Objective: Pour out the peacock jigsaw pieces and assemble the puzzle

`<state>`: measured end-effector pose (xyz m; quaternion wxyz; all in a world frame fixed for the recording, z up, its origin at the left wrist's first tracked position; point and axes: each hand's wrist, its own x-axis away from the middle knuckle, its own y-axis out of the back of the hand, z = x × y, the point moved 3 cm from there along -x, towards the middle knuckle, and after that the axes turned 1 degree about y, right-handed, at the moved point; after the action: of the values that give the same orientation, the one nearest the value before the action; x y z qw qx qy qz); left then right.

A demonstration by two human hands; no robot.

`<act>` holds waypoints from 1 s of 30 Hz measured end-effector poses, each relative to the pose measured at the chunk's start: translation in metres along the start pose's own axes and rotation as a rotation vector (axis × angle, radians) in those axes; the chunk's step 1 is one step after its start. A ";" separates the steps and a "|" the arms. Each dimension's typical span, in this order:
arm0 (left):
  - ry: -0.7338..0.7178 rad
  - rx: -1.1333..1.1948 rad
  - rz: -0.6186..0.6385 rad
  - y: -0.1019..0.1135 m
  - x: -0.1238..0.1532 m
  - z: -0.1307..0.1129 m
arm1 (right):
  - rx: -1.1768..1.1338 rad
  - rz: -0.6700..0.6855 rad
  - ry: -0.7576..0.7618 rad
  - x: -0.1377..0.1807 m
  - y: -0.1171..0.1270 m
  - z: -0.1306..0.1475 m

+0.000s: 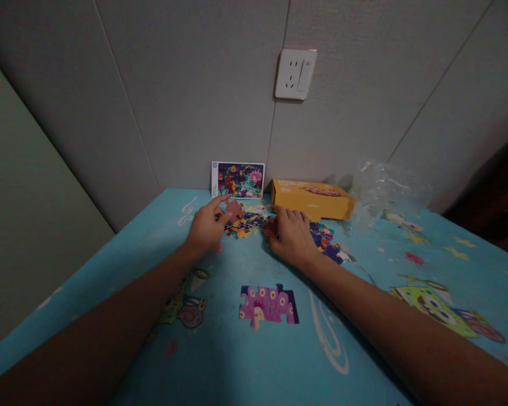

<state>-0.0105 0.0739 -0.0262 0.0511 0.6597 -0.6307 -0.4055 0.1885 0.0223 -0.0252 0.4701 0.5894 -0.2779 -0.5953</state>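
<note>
In dim light, a person's two forearms are running in from the bottom and right, cut off by the frame. The right hand is covering part of a pile of puzzle pieces; its fingers are curling together downward, their tips partly hidden, and a dark reddish piece is showing beside the thumb. Whether they are gripping it, I cannot tell. The left hand is holding its thumb and index finger apart at the edge of a reddish-brown piece; whether they are pinching it is unclear. Behind the pile, a picture card and a yellow box are standing near the wall, with clear plastic crumpling rightward. Nearer, a joined pink section is lying between the forearms, blue table surface stretching from it to the pile.
</note>
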 end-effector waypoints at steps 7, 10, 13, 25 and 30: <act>0.114 -0.154 -0.056 0.007 -0.002 0.007 | -0.139 -0.123 0.115 -0.001 0.002 0.000; 0.034 -0.174 -0.056 0.009 -0.001 -0.004 | -0.266 -0.205 0.261 0.001 0.007 0.005; -0.172 -0.047 0.110 0.001 0.006 -0.020 | -0.381 -0.204 0.390 0.004 0.012 0.012; -0.399 0.030 0.264 -0.011 0.015 -0.024 | -0.317 0.014 0.439 0.005 0.008 0.014; -0.477 -0.009 0.241 -0.011 0.014 -0.022 | -0.205 0.169 0.511 0.007 0.007 0.020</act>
<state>0.0101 0.0542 -0.0244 -0.0480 0.4651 -0.6972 -0.5434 0.1723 0.0084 -0.0191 0.6299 0.6447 -0.1368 -0.4111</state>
